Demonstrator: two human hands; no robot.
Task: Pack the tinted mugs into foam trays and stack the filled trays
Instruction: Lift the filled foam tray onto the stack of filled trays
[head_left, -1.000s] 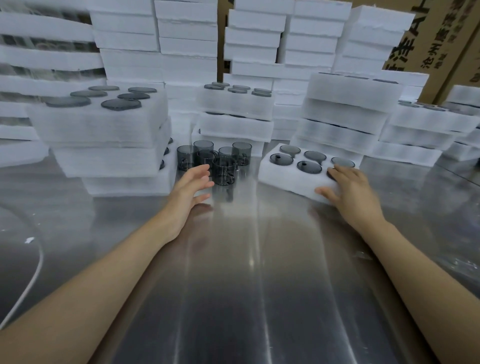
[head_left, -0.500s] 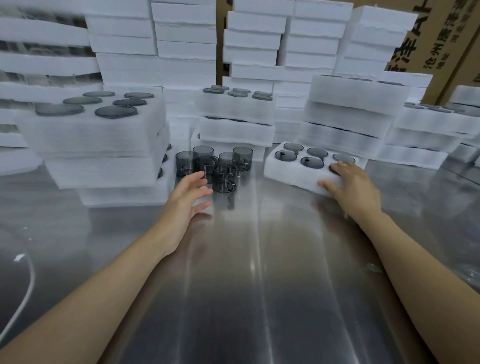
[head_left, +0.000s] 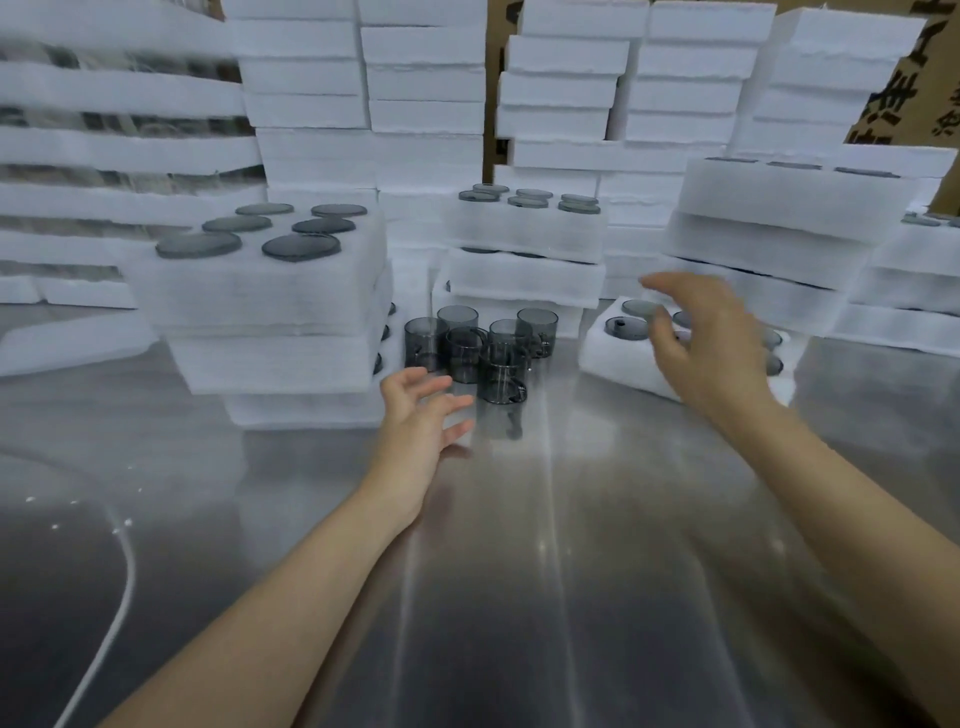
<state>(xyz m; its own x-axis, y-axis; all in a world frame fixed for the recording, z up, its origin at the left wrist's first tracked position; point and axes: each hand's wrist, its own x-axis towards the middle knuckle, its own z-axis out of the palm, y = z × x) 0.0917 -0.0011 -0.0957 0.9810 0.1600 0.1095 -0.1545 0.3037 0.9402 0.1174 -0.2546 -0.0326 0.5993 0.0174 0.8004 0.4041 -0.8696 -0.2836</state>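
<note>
Several grey tinted glass mugs (head_left: 480, 348) stand in a cluster on the steel table (head_left: 519, 571), loose and upright. My left hand (head_left: 422, 421) hovers just in front of them, fingers spread, holding nothing. To the right lies a white foam tray (head_left: 618, 364) with mugs in its holes. My right hand (head_left: 701, 343) is raised above that tray, blurred, fingers apart and empty; it hides part of the tray. A stack of filled trays (head_left: 270, 306) stands to the left of the mugs.
More filled tray stacks (head_left: 524, 244) stand behind the mugs and at the right (head_left: 779, 234). Tall piles of foam trays (head_left: 426, 78) line the back, with cardboard boxes (head_left: 904, 93) behind. A white cable (head_left: 111, 618) curves across the table at lower left.
My right hand has lifted off the foam tray and moved up and left above it. My left hand stays in front of the loose mugs. The camera has moved closer.
</note>
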